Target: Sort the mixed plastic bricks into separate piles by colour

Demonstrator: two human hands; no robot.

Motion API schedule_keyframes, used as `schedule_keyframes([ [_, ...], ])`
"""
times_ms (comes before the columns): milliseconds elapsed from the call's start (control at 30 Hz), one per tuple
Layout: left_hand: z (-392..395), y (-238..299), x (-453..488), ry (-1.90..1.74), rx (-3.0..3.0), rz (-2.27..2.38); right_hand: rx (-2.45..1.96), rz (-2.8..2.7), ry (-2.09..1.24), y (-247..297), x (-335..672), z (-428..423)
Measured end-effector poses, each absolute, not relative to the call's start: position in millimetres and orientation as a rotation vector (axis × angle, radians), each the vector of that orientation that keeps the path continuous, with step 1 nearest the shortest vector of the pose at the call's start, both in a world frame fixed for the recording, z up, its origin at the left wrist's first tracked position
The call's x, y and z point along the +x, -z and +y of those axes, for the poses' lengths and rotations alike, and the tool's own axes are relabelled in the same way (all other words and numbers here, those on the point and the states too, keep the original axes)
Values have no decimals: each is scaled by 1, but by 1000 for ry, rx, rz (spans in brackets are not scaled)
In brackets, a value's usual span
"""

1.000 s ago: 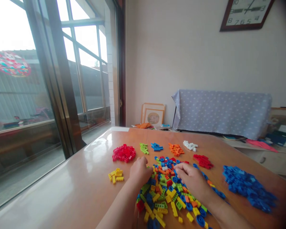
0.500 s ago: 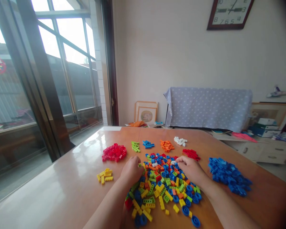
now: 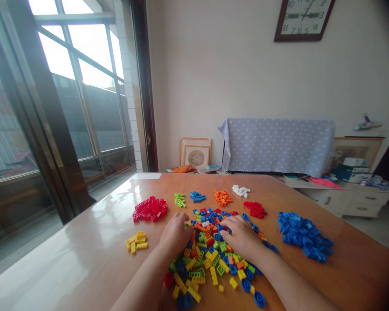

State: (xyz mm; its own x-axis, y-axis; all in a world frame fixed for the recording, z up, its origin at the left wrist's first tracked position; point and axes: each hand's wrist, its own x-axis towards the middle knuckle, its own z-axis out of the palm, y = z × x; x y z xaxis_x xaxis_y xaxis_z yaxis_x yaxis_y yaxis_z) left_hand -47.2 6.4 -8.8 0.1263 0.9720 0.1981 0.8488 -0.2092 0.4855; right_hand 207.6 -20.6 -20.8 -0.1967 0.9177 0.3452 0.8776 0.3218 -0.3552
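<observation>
A mixed pile of toy building bricks (image 3: pixel 210 255) in yellow, green, orange, red and blue covers the middle of the table, with round blue pieces (image 3: pixel 259 299) among them. My left hand (image 3: pixel 176 232) is at the pile's left edge, its fingers curled inward. Whatever those fingers hold, if anything, is hidden. Over the upper right of the pile, my right hand (image 3: pixel 241 235) reaches down with thumb and forefinger apart above the bricks. Its other fingertips are partly out of sight, and nothing is visibly held in it.
Sorted heaps surround the pile: red bricks (image 3: pixel 150 209), yellow bricks (image 3: pixel 136 242), green bricks (image 3: pixel 180 200), light-blue bricks (image 3: pixel 197 196), orange bricks (image 3: pixel 223 198), white pieces (image 3: pixel 240 190), darker red bricks (image 3: pixel 255 209) and blue bricks (image 3: pixel 304 235). They share one brown table (image 3: pixel 97 259).
My right hand has moved left and lower over the pile, and its fingers have spread. My left hand stays near the left edge. The view has shifted slightly to the right.
</observation>
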Motion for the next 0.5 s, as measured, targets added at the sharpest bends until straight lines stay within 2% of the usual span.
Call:
schedule_keyframes([
  [500,16,10,-52,-881,2164,1771,-1576,-1856,-39,5,223,-18],
])
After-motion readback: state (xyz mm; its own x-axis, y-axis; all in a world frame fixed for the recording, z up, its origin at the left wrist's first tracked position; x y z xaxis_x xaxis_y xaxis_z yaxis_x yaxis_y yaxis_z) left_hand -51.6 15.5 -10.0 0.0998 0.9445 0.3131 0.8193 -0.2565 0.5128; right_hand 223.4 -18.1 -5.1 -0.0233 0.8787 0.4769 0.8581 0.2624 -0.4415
